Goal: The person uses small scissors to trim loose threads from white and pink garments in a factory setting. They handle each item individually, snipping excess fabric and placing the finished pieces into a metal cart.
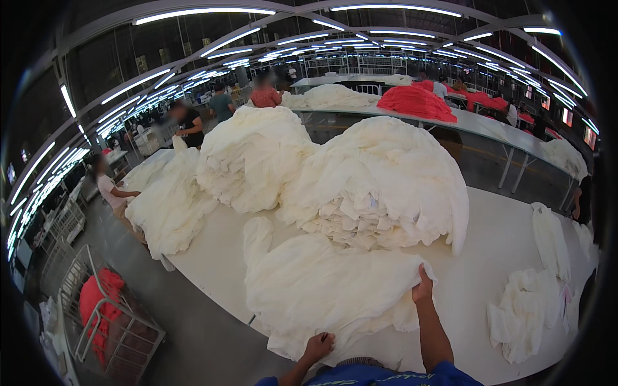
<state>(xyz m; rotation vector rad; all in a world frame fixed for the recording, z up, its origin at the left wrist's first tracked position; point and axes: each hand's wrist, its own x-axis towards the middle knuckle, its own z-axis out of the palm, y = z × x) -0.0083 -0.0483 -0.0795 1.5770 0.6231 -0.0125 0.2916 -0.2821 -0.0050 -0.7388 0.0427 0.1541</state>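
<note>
While the left hand point(320, 345) is resting curled at the near edge of a cream cloth point(322, 283), its grip unclear, the right hand point(423, 286) is pinching the right edge, seemingly to hold it spread on the white counter point(470, 309). Beyond, cream heaps point(399, 161) are sitting back, apparently leaving room; farther, a red pile point(415, 103) is covering part of another counter point(508, 136).

The cream cloth point(322, 283) I'm touching looks thin, soft and matt, finely creased all over. The table point(473, 270) beneath it is smooth, with a faint sheen. Towards the table's far side, a heap point(393, 161) of similar fabric shows rough, layered edges. Left of the table, a cart point(143, 323) of smooth metal tubing carries crumpled, matt red cloth point(102, 299).
</note>
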